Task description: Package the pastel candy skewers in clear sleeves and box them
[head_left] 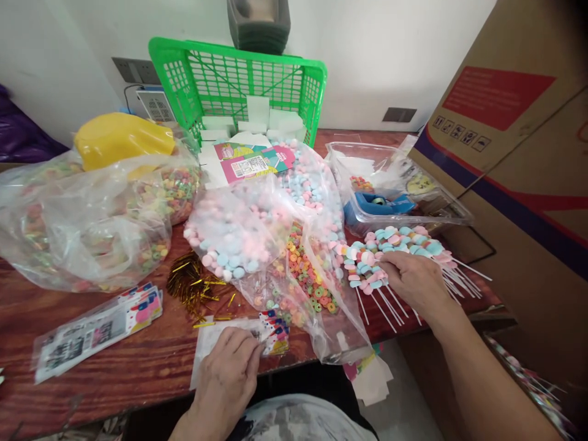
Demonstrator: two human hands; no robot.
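Observation:
My left hand (229, 367) lies at the table's front edge with its fingers curled together, the thumb side against a small stack of printed plastic bags (275, 334). My right hand (411, 282) is at the pile of candy skewers (399, 239), strings of pink, blue and white marshmallows on white sticks. Its fingers are pinched at one of the skewers; the fingertips are partly hidden. Between the hands, an open clear bag holds coloured candy rings (312, 275). Behind it sits a big bag of pink and blue marshmallows (234, 239).
Gold twist ties (190, 282) lie beside more printed bags (98, 334) on the left. Bags of candy rings (87, 233) stand behind them. A green basket (239, 67) holds white cards. At right are a clear tray (413, 217) with a blue tape dispenser (381, 204) and a large carton (514, 122).

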